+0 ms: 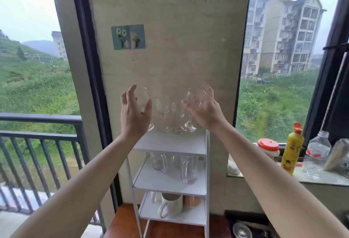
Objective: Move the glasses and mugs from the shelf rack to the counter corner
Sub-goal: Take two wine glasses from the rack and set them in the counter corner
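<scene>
A white shelf rack [171,148] stands against the wall pillar. Its top shelf carries several clear wine glasses [162,105]. My left hand [134,114] cups the bowl of the leftmost wine glass [145,94], thumb in front and fingers behind. My right hand [204,112] wraps the bowl of the rightmost wine glass [195,96], which leans slightly with its foot just above the shelf. Glass mugs [188,169] stand on the middle shelf. White ceramic mugs [171,206] and a brown cup [192,201] sit on the bottom shelf.
The rack stands on a reddish wooden surface [124,224]. To the right, a counter ledge [321,178] holds a yellow bottle [291,150], a red-lidded jar [268,148] and a clear bottle [318,148]. A dark balcony railing [39,135] is at left.
</scene>
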Demonstrator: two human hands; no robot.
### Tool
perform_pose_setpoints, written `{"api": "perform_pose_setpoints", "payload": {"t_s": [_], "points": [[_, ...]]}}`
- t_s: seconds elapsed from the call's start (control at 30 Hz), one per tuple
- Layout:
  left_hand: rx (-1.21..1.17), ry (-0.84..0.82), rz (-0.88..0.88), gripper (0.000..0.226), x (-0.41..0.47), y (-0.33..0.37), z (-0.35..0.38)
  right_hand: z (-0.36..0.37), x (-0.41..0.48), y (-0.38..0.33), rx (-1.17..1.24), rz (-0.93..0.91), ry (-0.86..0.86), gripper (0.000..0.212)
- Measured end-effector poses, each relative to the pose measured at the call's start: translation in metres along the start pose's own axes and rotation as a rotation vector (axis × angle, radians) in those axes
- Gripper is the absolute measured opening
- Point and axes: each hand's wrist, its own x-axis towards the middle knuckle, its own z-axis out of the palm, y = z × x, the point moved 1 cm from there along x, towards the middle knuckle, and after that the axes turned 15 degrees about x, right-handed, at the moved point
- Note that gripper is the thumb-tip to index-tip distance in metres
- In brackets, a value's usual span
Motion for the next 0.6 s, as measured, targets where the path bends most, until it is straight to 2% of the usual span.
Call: {"api": "perform_pose_setpoints", "payload": {"t_s": [0.13,0.27,0.4,0.6], "points": [[-0.081,0.033,0.099,0.065,-0.033,0.025,-0.022,-0.017,-0.045,-0.017,-0.015,-0.153,0.107,0.085],[-0.206,0.01,0.106,0.066,-0.08,0.059,-0.019,-0.05,-0.097,-0.013,-0.02,-0.205,0.21,0.076],[-0.352,-0.053,0.146,0.066,-0.137,0.108,0.0,-0.103,-0.163,0.006,-0.108,-0.139,0.348,0.075],[-0.538,-0.292,0.259,0.067,-0.221,0.218,0.035,-0.228,-0.275,0.018,-0.258,0.0,0.513,0.08]]}}
